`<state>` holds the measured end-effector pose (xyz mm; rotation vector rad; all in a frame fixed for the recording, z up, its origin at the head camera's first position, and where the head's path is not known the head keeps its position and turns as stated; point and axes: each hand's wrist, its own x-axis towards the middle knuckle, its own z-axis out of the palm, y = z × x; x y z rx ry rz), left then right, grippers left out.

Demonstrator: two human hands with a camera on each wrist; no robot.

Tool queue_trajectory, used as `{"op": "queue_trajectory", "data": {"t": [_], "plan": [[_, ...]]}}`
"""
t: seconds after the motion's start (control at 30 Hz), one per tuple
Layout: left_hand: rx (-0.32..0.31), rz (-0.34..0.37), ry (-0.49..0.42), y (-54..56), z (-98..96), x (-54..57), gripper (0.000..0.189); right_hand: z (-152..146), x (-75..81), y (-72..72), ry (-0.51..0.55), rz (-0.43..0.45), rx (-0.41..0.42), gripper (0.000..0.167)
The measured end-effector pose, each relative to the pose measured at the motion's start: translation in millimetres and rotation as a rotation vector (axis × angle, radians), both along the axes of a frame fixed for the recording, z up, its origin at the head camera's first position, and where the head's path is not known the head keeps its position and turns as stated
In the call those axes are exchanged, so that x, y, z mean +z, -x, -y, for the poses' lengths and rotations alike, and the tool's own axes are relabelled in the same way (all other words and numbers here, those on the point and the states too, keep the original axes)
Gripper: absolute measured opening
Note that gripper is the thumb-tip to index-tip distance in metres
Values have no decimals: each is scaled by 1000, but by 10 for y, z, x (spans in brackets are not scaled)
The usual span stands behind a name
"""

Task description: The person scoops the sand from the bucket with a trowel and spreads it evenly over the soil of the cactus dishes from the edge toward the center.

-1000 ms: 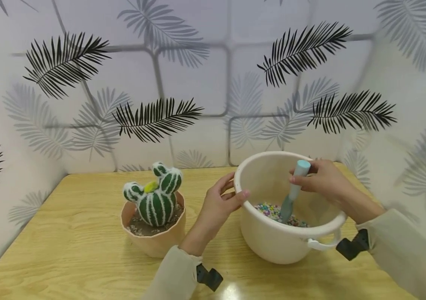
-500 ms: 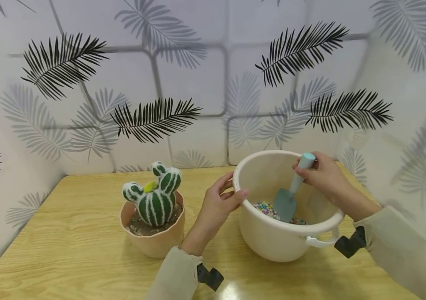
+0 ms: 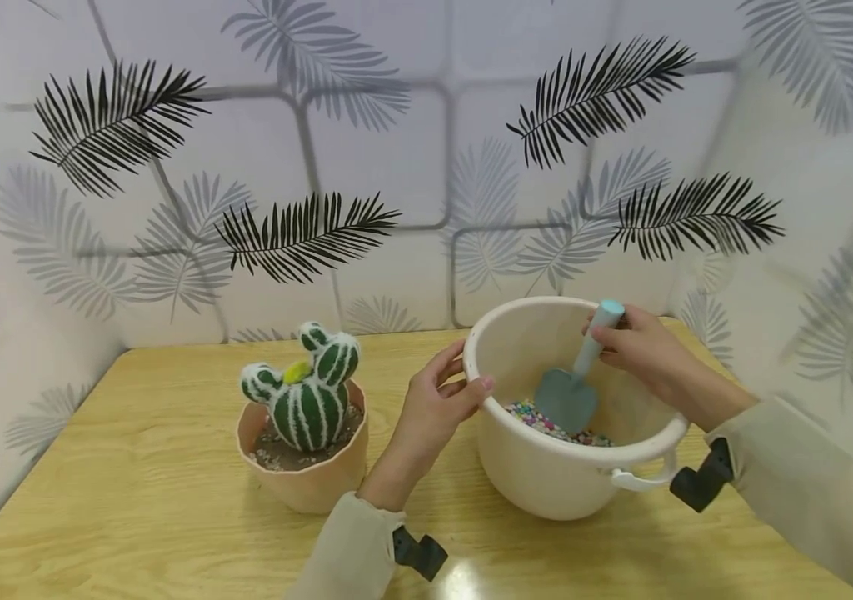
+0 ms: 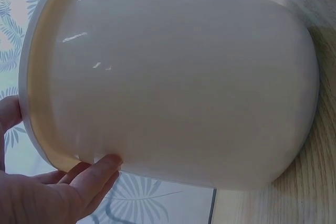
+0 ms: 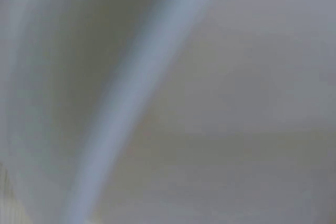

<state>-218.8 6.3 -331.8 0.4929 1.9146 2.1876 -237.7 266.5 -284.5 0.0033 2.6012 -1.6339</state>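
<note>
My right hand [image 3: 640,350] pinches the small garden trowel [image 3: 567,402] by its pale blue handle [image 3: 590,346]. The trowel is inside the cream bucket [image 3: 539,483], leaning, with its blade low over the multicoloured pebbles [image 3: 524,411]. One second ago the blade stood almost edge to the head camera; now it shows its broad grey face, and its tip seems a little higher. I judge from this that I am turning the trowel among the pebbles. On the face that shows I see no pebbles; what lies on the other face I cannot tell. My left hand [image 3: 437,404] has kept its grip on the bucket's rim [image 3: 474,362], which steadies it, I think.

The left wrist view gives what the head view hides: some fingers [image 4: 97,179] of my left hand are against the outside wall, and the bucket's bottom is on the wooden table [image 4: 304,182]. Only the head view shows the pebbles, and also the toy cactus [image 3: 310,412] in its peach flowerpot [image 3: 314,487], to the left. The right wrist view is too blurred to show my grip.
</note>
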Motion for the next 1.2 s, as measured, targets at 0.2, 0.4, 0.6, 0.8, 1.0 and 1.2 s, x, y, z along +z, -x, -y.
{"op": "queue_trajectory", "data": {"t": [0.2, 0.4, 0.6, 0.8, 1.0, 1.2], "plan": [[5, 12, -6, -11, -8, 5, 63, 25, 14, 16, 48, 92, 36, 44], [9, 11, 2, -23, -10, -16, 63, 73, 8, 4, 48, 123, 72, 49], [10, 11, -4, -21, -17, -20, 62, 82, -23, -8, -7, 125, 133, 40], [-2, 7, -2, -19, -28, -16, 62, 67, -66, 1, 42, 206, 232, 29], [9, 6, 17, -5, -14, -25, 62, 92, -65, 12, 100, 310, 316, 25], [11, -6, 28, -5, -7, -18, 62, 83, -75, 15, 114, 303, 343, 27]]}}
